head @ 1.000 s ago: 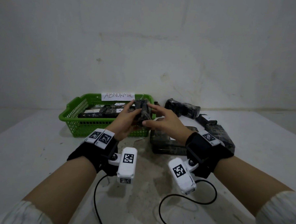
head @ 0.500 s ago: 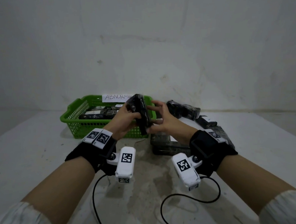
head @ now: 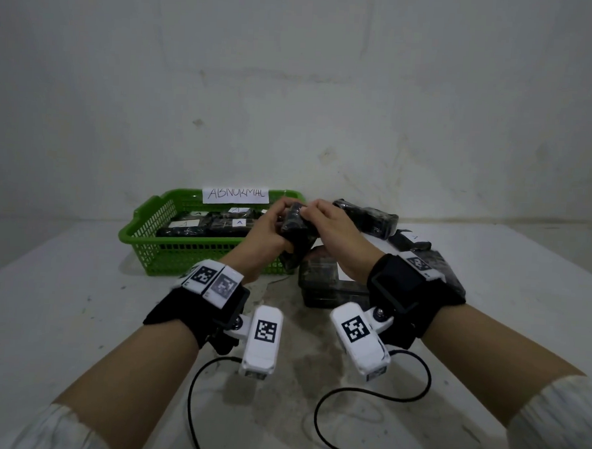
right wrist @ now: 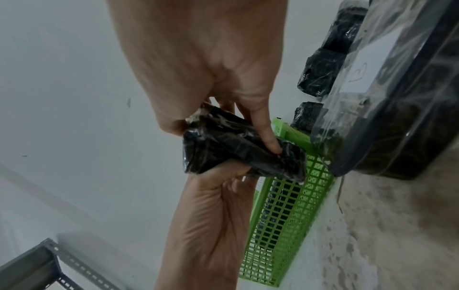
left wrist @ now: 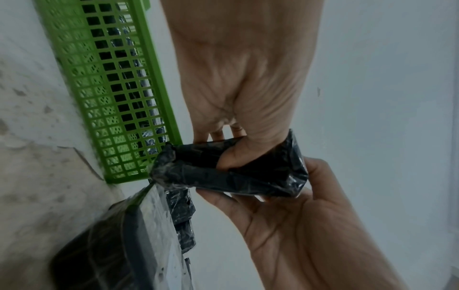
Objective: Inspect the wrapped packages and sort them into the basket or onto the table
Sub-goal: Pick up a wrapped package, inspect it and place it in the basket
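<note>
Several black film-wrapped packages (head: pixel 365 217) lie piled right of the green perforated plastic basket (head: pixel 157 230); more with white "A" labels sit inside it, under a paper "ABNORMAL" sign (head: pixel 237 194). Small black crinkled-film package (head: pixel 296 224) is held above the basket's near right corner, left hand (head: pixel 263 238) and right hand (head: pixel 335 233) both curled round it, gripping. Stained white table (head: pixel 60 315), bare grey-white wall (head: pixel 295 87) behind basket.

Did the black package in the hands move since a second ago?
Yes. The package has tipped and sunk against the basket: half a second ago it stuck up past the rim by the label; now it sits lower, before the near wall.
</note>
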The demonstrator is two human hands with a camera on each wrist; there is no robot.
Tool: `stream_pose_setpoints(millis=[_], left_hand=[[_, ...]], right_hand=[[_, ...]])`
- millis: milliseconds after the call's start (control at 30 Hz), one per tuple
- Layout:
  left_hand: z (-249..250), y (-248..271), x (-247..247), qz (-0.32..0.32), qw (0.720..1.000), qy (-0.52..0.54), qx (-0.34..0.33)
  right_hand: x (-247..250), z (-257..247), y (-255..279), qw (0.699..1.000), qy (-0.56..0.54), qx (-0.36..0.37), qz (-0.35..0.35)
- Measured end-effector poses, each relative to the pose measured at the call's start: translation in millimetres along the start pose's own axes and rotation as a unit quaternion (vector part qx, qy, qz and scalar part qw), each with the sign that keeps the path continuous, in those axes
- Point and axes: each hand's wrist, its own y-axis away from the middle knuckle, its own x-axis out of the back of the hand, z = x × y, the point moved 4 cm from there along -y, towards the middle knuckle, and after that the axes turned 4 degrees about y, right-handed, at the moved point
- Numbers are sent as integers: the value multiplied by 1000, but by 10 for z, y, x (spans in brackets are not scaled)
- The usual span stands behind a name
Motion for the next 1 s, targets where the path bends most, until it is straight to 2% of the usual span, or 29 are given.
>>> stream_pose_setpoints(millis=[200,333,433,533,600,733,800,900,1000], left_hand=[[61,17,-20,17,1000,13,10],[80,22,-4,68,994,76,28],[74,4,100,119,982,137,55],[69,-10,209,166,965,190,70],[54,-21,232,163,959,211,93],[15,-7,297,149,965,135,168],[-5,-12,354,167,968,71,172],[-54,-36,464,194,966,14,171],[-71,-28,573,214,959,18,185]], right_hand=[[9,-27,33,999,7,-30,-25],[31,-49,33,999,-5,-39,-23],[85,-18,4,998,45,-23,-22],[89,50,-10,993,106,14,-56],[83,57,-4,991,117,35,-50],[147,75,-52,998,60,0,28],[194,113,-101,997,30,-33,67],[184,155,-148,996,15,-60,70],[96,160,-219,996,-5,-66,55]])
